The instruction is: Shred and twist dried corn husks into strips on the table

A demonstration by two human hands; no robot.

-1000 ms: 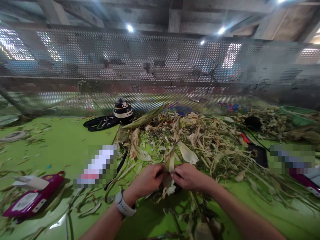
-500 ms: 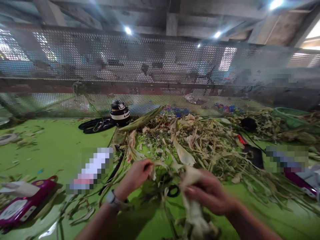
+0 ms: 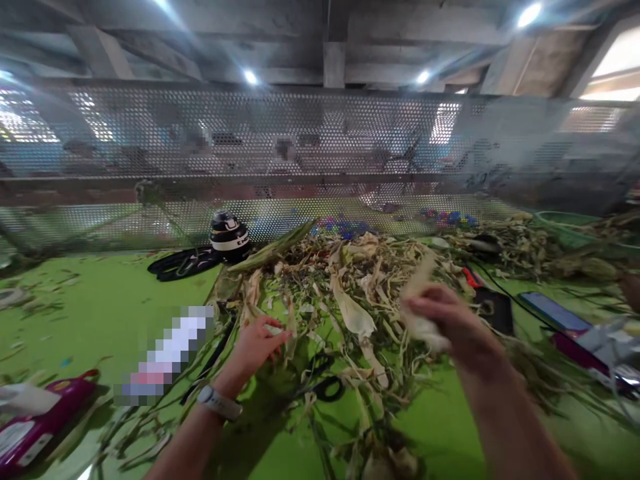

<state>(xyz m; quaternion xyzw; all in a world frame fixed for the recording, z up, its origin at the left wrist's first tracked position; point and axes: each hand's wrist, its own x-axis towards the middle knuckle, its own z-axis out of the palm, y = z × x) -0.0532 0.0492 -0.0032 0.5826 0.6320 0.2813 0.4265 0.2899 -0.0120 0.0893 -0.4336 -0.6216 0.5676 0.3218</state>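
The two hands are well apart above the green surface (image 3: pixel 420 427), both forearms reaching in from the lower edge of the view. The left hand (image 3: pixel 253 347) is low, palm down, its forearm slanting up and to the right and a pale watch (image 3: pixel 219 403) on its wrist. Its fingers are bent and its thumb points to the right, close to a thin strip of dry husk (image 3: pixel 290 327); I cannot tell whether thumb and fingers are pinching that strip. The right hand (image 3: pixel 447 313) is higher, its forearm leaning up and to the left, the wrist turned so that the fingers point left. It pinches a pale husk leaf (image 3: pixel 425 333) between thumb and curled fingers, with one part of the leaf standing above the grip and another hanging below; both hand and leaf are blurred. This leaf is in front of the right side of the heap of dry husks (image 3: pixel 385 260). Between the hands, nearer the wearer, black scissors (image 3: pixel 315 385) lie on the surface among loose husk scraps
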